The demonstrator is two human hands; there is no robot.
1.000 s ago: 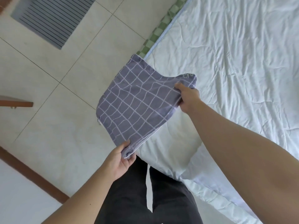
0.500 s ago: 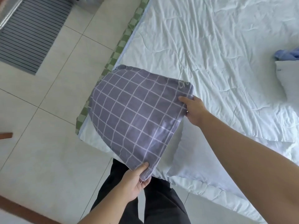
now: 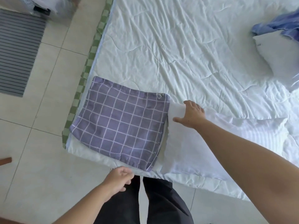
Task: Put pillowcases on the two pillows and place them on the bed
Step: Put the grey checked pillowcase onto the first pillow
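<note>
Both hands have let go: checked pillowcase [image 3: 119,125] now flat on bed corner [image 3: 178,50]; left hand [image 3: 119,178] loosely curled, empty; right hand [image 3: 191,114] spreads open on bare pillow [image 3: 210,143], insertion next

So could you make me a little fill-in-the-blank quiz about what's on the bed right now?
1. The grid-patterned pillowcase is ____ in colour.
2. The right hand rests on a ____ pillow.
3. The pillowcase lies flat at a corner of the ____.
4. The floor mat beside the bed has a ____ pattern.

Missing words: purple; white; bed; striped
</note>
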